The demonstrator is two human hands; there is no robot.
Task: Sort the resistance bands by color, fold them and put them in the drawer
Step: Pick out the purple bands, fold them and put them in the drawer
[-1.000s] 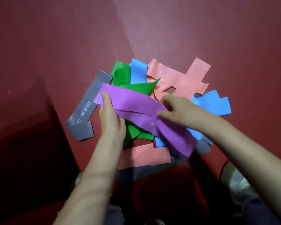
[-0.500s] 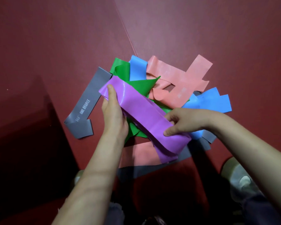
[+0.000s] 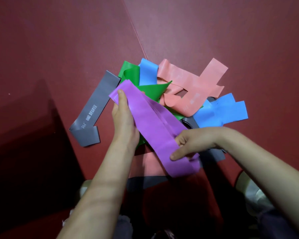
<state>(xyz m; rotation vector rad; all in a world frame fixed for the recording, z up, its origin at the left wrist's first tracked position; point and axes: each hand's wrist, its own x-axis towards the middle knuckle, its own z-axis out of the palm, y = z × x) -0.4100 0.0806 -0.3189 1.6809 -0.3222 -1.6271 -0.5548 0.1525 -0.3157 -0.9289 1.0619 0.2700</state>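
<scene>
**Purple band held over mixed pile**

Both hands grip the purple band above the pile on the red floor. Left hand: thumb on top at the band's far end, fingers clamped beneath. Right hand: fingers closed on the near end (the fold there appears doubled, though blur prevents certainty). Beneath lie green, blue and pink bands, overlapping. A grey band lies at the pile's left edge.
</scene>
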